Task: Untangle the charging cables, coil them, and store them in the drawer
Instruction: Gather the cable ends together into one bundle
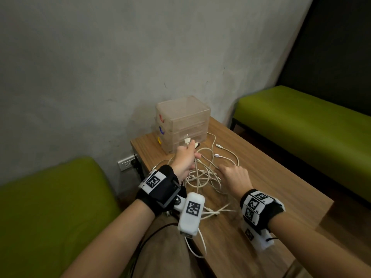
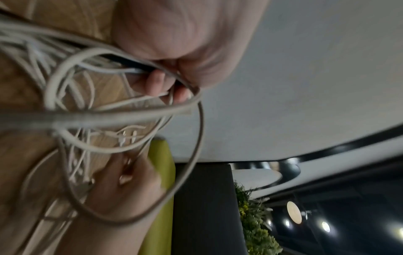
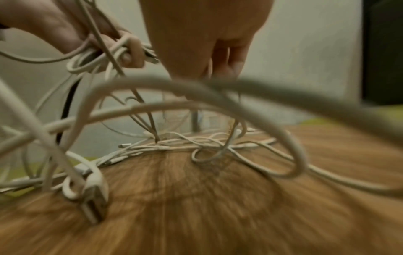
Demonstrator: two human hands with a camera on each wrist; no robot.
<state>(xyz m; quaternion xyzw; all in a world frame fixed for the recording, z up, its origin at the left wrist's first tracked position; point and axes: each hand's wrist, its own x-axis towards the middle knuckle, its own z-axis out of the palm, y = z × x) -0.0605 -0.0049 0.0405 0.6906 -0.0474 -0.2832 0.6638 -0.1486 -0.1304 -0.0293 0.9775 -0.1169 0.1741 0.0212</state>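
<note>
A tangle of white charging cables [image 1: 202, 177] lies on the wooden table [image 1: 261, 187]. My left hand [image 1: 185, 160] is raised above it and grips a bunch of strands, with several plugs [image 1: 187, 139] sticking up past the fist. The left wrist view shows its fingers [image 2: 157, 81] curled round the cables [image 2: 76, 103]. To the right, my right hand [image 1: 232, 175] reaches down into the tangle. Its fingers [image 3: 218, 57] point down and seem to pinch one strand among the cables [image 3: 174, 146]. Behind the hands stands the translucent drawer unit [image 1: 186, 121], all drawers closed.
The table sits against a grey wall. Green benches stand at the left [image 1: 50, 197] and back right [image 1: 301, 121]. Loose cable ends [image 1: 218, 145] lie right of the drawer unit. A wall socket [image 1: 126, 163] is below the table's left edge.
</note>
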